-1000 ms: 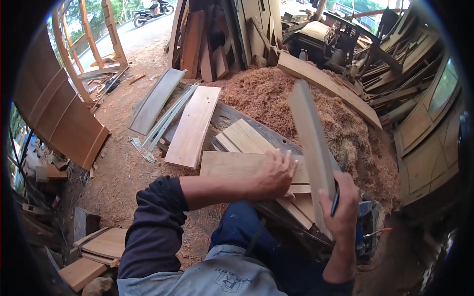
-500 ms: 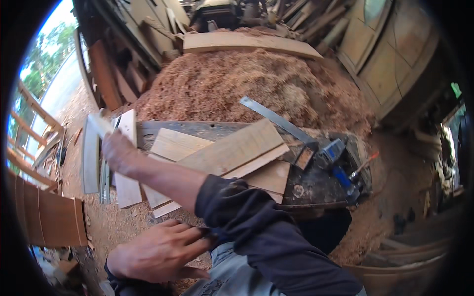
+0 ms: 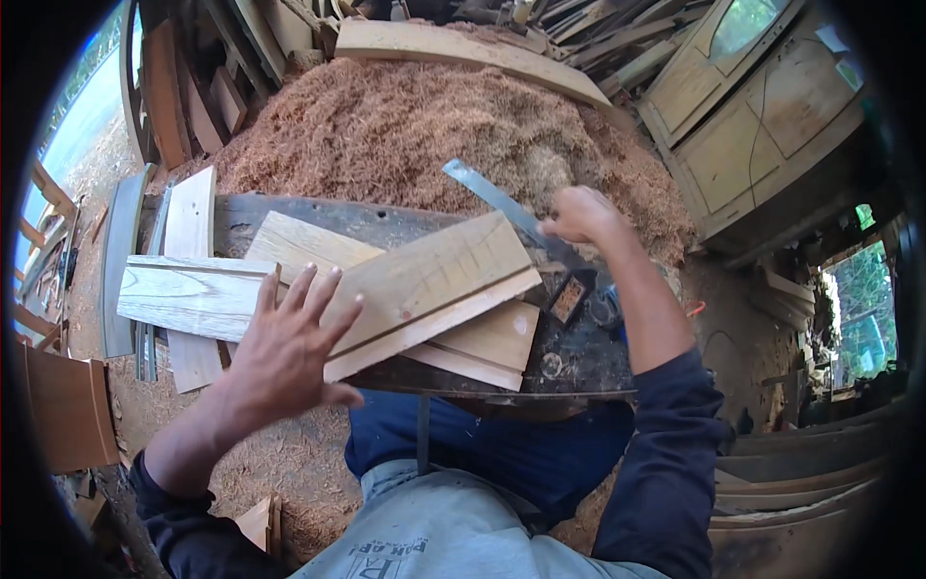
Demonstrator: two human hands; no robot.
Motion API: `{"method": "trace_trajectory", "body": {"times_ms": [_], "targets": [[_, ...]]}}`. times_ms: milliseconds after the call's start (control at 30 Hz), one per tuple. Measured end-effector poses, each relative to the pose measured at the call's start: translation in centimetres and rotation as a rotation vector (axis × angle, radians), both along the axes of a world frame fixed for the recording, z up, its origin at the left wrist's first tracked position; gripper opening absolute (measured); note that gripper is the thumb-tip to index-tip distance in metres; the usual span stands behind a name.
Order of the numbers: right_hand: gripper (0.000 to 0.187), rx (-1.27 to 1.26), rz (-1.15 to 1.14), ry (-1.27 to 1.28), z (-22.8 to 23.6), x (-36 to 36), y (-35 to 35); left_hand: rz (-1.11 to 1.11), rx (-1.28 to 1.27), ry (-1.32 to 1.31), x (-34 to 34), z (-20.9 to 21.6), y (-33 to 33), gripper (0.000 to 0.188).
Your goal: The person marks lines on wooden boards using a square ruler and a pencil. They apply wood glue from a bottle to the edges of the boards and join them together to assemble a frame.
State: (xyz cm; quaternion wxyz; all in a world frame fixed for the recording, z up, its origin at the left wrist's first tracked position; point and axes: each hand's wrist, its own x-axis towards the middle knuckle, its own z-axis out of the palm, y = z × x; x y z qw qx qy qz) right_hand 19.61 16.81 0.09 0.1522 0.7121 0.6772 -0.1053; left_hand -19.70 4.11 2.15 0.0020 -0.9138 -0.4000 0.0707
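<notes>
My left hand [image 3: 287, 345] has its fingers spread over the right end of a pale, streaky-grained board [image 3: 198, 297]; whether it presses on the wood I cannot tell. That board lies crosswise over an upright-lying plank [image 3: 191, 222] at the bench's left. My right hand [image 3: 584, 214] is curled with its fingertips at the steel blade of a square [image 3: 490, 191], which lies at an angle along the bench's far side. Between the hands rest a wide grooved board [image 3: 439, 280] and, under it, another light board [image 3: 497, 338].
A dark workbench [image 3: 588, 362] carries everything, with a dark block with a brown inset [image 3: 572, 294] near its right end. Beyond rises a heap of shavings [image 3: 415, 125], with a long plank [image 3: 463, 53] behind. Panelled doors [image 3: 762, 116] lean at the right.
My right hand has swung from the far left to the square. The pale board now lies across the left planks. My left hand has risen from near my body to the boards, fingers spreading.
</notes>
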Motion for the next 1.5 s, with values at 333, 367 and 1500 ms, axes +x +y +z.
{"method": "trace_trajectory", "body": {"times_ms": [333,367,1500], "targets": [[0.043,0.068,0.038,0.151,-3.5,3.4,-2.4,0.03,-0.142,-0.023,4.5,-2.8,3.7,0.13],[0.038,0.118,0.011,0.135,-3.2,3.1,-2.2,0.031,-0.162,-0.065,4.5,-3.1,3.9,0.125],[0.051,1.007,0.338,0.842,4.3,-3.8,-22.1,0.075,-0.513,-1.309,9.2,7.2,10.7,0.037]]}}
